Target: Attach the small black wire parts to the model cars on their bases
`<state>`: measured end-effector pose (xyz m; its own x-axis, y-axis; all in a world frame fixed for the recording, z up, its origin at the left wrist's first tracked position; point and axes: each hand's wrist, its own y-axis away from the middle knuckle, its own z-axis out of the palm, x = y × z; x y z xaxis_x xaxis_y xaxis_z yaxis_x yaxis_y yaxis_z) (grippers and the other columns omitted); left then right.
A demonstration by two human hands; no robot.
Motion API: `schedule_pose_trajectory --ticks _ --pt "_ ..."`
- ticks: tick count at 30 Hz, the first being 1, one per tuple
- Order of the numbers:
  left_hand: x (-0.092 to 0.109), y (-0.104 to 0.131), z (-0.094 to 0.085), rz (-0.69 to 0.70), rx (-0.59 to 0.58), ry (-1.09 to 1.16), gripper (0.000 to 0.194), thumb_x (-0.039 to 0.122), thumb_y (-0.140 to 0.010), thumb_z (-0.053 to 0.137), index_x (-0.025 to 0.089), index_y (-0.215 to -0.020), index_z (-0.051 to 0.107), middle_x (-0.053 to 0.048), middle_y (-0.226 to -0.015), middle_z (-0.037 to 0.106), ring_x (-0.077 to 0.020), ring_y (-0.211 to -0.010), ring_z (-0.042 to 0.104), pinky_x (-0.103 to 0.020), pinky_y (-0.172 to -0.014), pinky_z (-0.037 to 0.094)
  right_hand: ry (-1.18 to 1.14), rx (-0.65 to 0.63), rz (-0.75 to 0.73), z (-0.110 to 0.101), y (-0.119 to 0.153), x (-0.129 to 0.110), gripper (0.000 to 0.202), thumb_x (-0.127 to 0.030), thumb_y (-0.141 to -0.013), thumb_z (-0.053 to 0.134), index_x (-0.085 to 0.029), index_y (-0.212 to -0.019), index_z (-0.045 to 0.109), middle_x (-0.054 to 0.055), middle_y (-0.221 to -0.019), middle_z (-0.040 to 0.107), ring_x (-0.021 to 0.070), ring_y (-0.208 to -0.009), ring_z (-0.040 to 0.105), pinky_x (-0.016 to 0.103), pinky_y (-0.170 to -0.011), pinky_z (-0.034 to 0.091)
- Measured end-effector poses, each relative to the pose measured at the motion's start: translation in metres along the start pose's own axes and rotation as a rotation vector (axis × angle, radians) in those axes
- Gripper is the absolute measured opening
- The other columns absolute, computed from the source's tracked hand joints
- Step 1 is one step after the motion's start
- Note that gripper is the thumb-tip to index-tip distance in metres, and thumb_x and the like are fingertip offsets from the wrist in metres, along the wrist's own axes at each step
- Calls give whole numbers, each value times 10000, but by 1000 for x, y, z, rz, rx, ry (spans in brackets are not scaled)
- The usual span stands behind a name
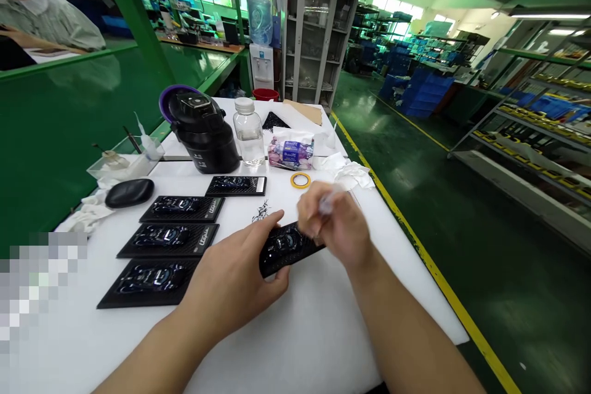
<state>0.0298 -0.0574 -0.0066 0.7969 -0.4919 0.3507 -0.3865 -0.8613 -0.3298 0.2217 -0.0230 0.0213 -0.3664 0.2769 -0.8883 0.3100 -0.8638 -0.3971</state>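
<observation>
Left hand grips a black card, right hand blurred, on white table.

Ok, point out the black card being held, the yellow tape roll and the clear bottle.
black card (284,246): head view, its glossy face between the hands.
yellow tape roll (300,180): head view, on its ring.
clear bottle (249,135): head view, mid body.

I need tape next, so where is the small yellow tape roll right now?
In the head view, the small yellow tape roll lies flat on the white table, right of centre, just in front of the printed wipes packet.
</observation>
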Motion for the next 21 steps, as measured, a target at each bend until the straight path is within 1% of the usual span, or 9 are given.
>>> schedule_pose_trajectory --ticks 3,4,7,9,12,15,16,18,21 --pt "-4 -2 -8 41 -132 62 713 313 -739 662 226 -1419 466 -76 -1214 675 -292 -1078 655 -415 -932 546 115 470 -76 -29 -16 5 418 -632 -869 502 -238 -745 436 -46 -629 408 142 -564 452 283 -593 438" --pt "-4 -2 -11 75 -206 88 710 280 -722 673 237 -1408 494 -69 -1210 674 -286 -1107 639 -405 -961 533 163 540 -77 -39 -21 10 398 -624 -838 514 -240 -762 440 -36 -675 443 149 -623 495 296 -654 468" --pt "-1 1 -20 129 -403 123 676 189 -682 695 252 -1346 586 -58 -1187 685 -281 -1129 618 -397 -995 515 269 598 -22 -59 -31 33 380 -601 -790 549 -229 -757 483 -13 -708 509 185 -734 559 345 -775 481" --pt "0 2 -26 131 -444 124 688 187 -680 723 256 -1351 589 -63 -1229 675 -290 -1160 603 -415 -1024 498 368 598 52 -62 -32 49 351 -548 -756 621 -212 -724 524 6 -696 555 212 -734 566 379 -786 469" --pt "-6 -5 -36 64 -386 103 609 291 -756 729 271 -1348 586 -73 -1311 632 -287 -1156 612 -411 -999 511 539 672 57 -53 -28 53 347 -472 -726 686 -191 -912 605 68 -927 639 280 -936 576 432 -893 436" --pt "-20 -24 -40 -123 -297 -92 294 317 -890 579 232 -1149 690 -81 -1154 673 -278 -957 672 -407 -819 553 686 785 -92 -38 -17 23 555 -453 -772 673 -193 -1237 516 131 -1309 521 297 -1238 451 424 -1035 360" --pt "-25 -31 -39 -149 -286 -176 246 277 -895 552 212 -1071 712 -84 -1094 678 -286 -925 670 -412 -790 546 730 770 -140 -32 -12 8 547 -445 -806 655 -195 -1269 504 129 -1316 517 284 -1230 464 404 -1026 373" --pt "-36 -43 -32 -101 -284 -269 206 201 -864 558 197 -980 728 -86 -1047 673 -302 -957 649 -421 -816 525 849 506 -134 -20 2 -23 423 -428 -911 574 -196 -1263 543 98 -1149 609 249 -1017 578 372 -893 453" --pt "-49 -50 -19 19 -289 -215 164 157 -839 590 214 -892 734 -66 -994 676 -274 -975 623 -392 -869 501 1067 -164 307 -1 24 -52 429 -436 -894 645 -224 -1267 613 81 -1046 665 266 -924 618 370 -787 476"
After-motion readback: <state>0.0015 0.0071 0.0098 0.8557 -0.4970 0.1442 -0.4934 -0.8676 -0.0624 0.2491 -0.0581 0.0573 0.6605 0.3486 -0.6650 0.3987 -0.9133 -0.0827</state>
